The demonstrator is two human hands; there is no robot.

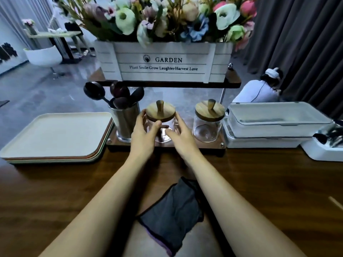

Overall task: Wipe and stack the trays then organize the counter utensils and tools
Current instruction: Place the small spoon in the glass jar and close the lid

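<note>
- A dark wooden counter (pixel 259 182) runs across a room with a grey floor and dark curtains. At the counter's far edge stands a low rack (pixel 204 145) with a white flower box (pixel 163 62) on its upper shelf.
- The jar (pixel 163 127), clear glass with a wooden lid, sits in the middle of the rack's lower board.
- The left hand (pixel 143 128) curls round the jar's left side, with fingertips at the lid rim and the thumb across the glass. The right hand (pixel 178 134) cups the right side the same way, so both hold the jar.
- Just left of the jar is a metal cup (pixel 126 123) holding dark spoons (pixel 118 93). To its right, apart from it, is a second jar (pixel 208 123).
- A stack of trays (pixel 55 134) lies at the counter's far left corner, nested and squared up, so the wiping and stacking look finished.
- A grey cloth (pixel 174 214) lies loose near the front edge, between the forearms.
- White lidded boxes (pixel 274 123) sit stacked beside the rack, toward the right edge.
- The work looks well into the organizing stage. The jars, the spoons and the right-hand items probably remain to be tidied.
</note>
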